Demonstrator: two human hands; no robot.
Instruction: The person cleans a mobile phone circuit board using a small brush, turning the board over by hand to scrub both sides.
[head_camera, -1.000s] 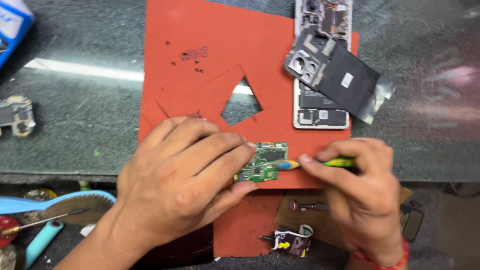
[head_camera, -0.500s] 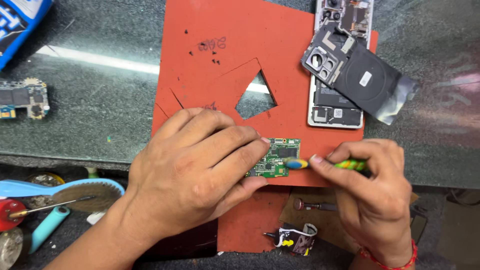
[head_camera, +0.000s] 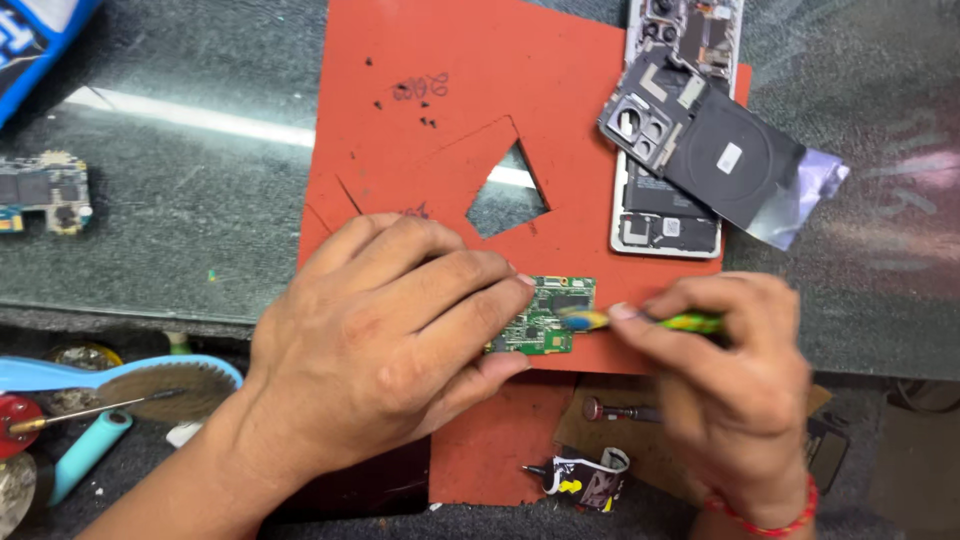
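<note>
1. Since half a second ago, both of my hands have slid a little toward the near edge of the red mat, and the opened phone now sits closer to the top of the view; the work between my hands has not changed.
2. My left hand lies palm down over the left part of the small green circuit board. Its grip is closed on the board: the fingers press it from above and the thumb comes in from the near side.
3. The board rests on the mat close to its near edge, just below the triangular cut-out, with its right half showing.
4. My right hand has its grip pinched shut around a thin green and yellow tool. The tool lies almost level, and its blue and yellow tip touches the right edge of the board. The tip is blurred, so I cannot tell its exact shape.
5. A grey camera cover with a round black coil lies tilted across the phone at the far right of the mat.
6. Another circuit board lies well apart on the dark worktop to the left.
7. A brush with a light blue handle and a roll of tape lie below the worktop's near edge.
</note>
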